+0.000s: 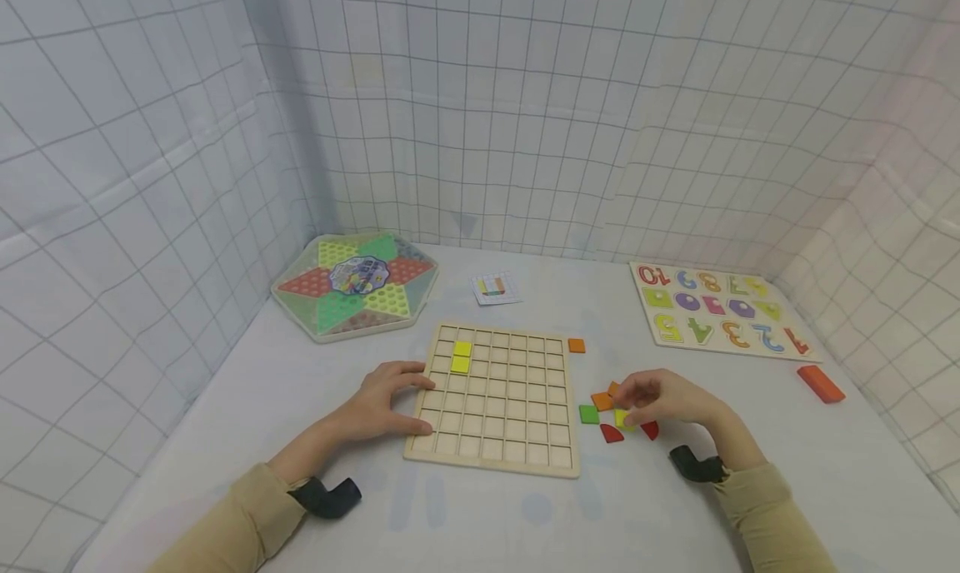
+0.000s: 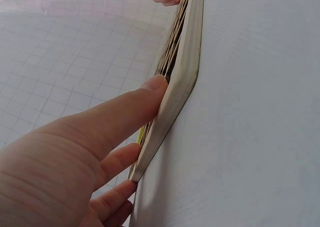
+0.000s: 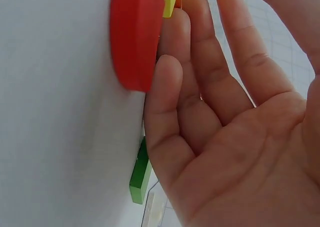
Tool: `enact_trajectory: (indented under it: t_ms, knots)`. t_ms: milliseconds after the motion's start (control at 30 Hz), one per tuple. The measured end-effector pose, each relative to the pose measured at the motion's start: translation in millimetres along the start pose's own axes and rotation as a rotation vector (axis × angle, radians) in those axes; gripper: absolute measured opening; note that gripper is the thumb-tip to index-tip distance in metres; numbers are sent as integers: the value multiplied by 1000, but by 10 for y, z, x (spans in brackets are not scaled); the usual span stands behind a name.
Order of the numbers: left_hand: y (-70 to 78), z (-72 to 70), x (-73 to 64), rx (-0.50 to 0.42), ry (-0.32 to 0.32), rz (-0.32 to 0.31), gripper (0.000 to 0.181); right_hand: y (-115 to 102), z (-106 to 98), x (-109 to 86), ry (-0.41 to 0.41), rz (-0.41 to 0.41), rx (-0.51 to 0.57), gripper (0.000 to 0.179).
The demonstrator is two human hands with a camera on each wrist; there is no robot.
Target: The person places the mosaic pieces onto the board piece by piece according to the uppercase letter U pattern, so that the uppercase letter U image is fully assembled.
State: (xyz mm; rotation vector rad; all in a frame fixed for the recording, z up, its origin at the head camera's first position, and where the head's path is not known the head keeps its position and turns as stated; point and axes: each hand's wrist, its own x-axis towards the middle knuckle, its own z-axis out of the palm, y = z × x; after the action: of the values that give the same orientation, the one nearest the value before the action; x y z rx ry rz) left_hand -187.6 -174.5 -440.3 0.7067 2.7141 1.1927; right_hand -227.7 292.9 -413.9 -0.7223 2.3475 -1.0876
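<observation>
while the left grip (image 1: 378, 402) rests spread on the board (image 1: 495, 405) at nine o'clock, the right grip (image 1: 670, 396), pinch unclear, bends over the yellow tile (image 1: 619, 419), three o'clock from it: probably light, stiff, slick; take opposite edges.

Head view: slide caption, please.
Left hand touches a wooden grid board bearing two yellow tiles; right hand is among loose coloured pieces.

On the pale rectangular number board (image 1: 717, 327) at the far right, coloured numerals form two rows: left to right, the far row (image 1: 709, 282) reads 10, 9, 8, 7, 6, the near row (image 1: 736, 334) 5, 4, 3, 2, 1. Print on the purple label (image 1: 360, 275) of the hexagonal multicoloured game board (image 1: 339, 311), far left, is illegible.
</observation>
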Motion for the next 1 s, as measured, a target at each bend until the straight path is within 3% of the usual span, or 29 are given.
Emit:
enact_trajectory:
  t_ms: [567,1000]
  knots:
    - [22,-3,-6,8,4,13,56,55,0,-2,-30,-1,0,26]
    - [9,2,-1,18,4,14,57,-49,38,0,52,84,-84,22]
